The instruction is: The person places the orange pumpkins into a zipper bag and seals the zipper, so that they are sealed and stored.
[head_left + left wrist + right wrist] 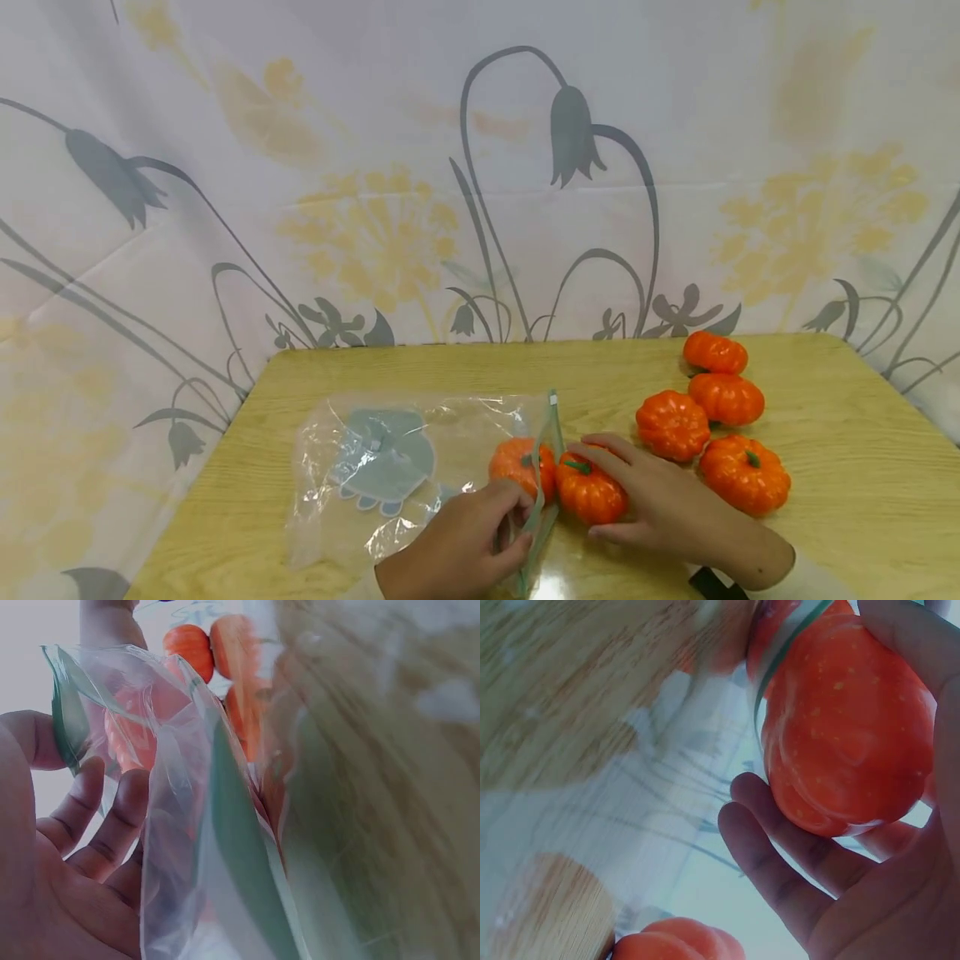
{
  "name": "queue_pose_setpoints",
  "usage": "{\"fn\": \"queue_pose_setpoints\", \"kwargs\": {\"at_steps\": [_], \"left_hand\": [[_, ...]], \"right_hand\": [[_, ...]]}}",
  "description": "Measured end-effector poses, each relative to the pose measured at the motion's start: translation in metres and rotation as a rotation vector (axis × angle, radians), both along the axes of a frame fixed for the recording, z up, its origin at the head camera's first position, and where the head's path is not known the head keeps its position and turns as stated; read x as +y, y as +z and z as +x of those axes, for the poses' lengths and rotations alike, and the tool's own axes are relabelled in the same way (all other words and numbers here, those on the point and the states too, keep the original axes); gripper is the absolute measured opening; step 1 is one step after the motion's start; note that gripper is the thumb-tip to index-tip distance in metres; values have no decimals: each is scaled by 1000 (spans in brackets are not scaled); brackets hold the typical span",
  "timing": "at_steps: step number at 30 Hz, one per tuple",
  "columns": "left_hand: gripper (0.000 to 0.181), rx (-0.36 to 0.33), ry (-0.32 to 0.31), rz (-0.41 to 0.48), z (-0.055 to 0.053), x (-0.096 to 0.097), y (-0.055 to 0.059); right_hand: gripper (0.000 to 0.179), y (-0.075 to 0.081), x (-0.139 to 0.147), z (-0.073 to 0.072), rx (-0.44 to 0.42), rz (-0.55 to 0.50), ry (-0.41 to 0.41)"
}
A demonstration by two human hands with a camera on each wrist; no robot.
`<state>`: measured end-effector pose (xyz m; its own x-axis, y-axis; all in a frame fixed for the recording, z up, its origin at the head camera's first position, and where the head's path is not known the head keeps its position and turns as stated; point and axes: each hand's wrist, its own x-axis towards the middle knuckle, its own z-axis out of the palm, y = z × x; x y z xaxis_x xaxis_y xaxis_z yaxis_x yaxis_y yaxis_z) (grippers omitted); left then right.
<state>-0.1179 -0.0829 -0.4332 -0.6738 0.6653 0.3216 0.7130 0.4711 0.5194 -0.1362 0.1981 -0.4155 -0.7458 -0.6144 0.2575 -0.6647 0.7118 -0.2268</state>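
Note:
A clear zip bag (315,492) with a grey-blue print lies on the table, its green-edged mouth facing right. One orange toy pumpkin (510,460) is inside, just behind the opening. At the near side of the mouth my left hand (461,542) pinches the green edge strip (69,724) between thumb and finger, and the film bulges beside its other fingers. My right hand (660,504) grips a second orange pumpkin (592,498) with a green stem, fingers over its far side and thumb at its near side. This pumpkin sits right at the bag's mouth.
Several more orange pumpkins (742,475) stand in a cluster to the right of and behind my right hand. A black strap (716,585) shows at the right wrist. Behind the wooden table (465,367) hangs a flower-patterned cloth (510,208).

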Motion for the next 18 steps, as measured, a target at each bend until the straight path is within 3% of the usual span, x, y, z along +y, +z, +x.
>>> {"fn": "queue_pose_setpoints", "kwargs": {"at_steps": [9,18], "left_hand": [[21,42,-47,24,0,3,3],[23,110,-57,23,1,5,2]], "right_hand": [[89,2,-3,1,-48,-40,-35],[80,-1,-3,2,33,-53,3]]}}
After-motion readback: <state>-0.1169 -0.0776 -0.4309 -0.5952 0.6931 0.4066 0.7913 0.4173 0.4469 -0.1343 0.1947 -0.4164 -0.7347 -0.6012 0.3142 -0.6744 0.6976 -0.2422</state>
